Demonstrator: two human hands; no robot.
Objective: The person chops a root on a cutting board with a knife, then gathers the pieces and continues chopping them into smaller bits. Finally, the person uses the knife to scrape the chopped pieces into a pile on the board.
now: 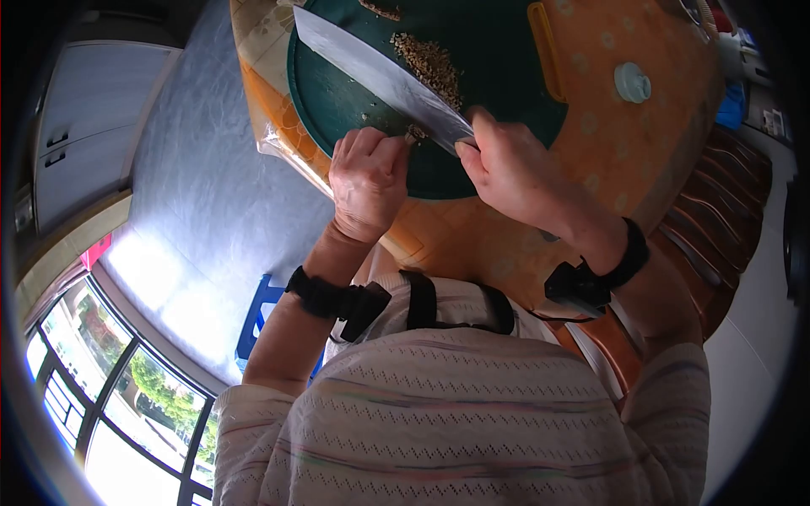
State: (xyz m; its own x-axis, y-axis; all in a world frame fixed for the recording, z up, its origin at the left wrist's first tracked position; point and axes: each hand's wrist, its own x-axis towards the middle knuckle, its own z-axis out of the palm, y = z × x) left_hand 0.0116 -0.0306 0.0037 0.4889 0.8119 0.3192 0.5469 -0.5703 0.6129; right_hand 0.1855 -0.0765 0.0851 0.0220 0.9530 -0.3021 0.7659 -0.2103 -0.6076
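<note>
Pinching a small brown piece [414, 132] against the board [498, 51], the left hand [369, 175] had its fingertips bunched together and its knuckles curled, right at the heel of the cleaver [380, 76]. The right hand [509, 169] was closed around the cleaver's handle, which the fist hid, with a finger or two reaching onto the base of the blade. From those fingers the blade ran up and to the left across the board. The piece sat between the two hands, at the blade's edge, just beside the left fingertips.

Beyond the blade, on the side away from the fingers, a heap of chopped bits [430, 63] lay on the board, with a smaller heap [380, 10] at its far rim. Judging by that, most of the chopping looked done, and only the one piece under the left fingertips looked uncut.

No bowl or dish showed; the bits lay loose on the board. The board rested on a table [624, 143] under an orange cloth, where a white cap [632, 82] stood well to the right of the right hand.
</note>
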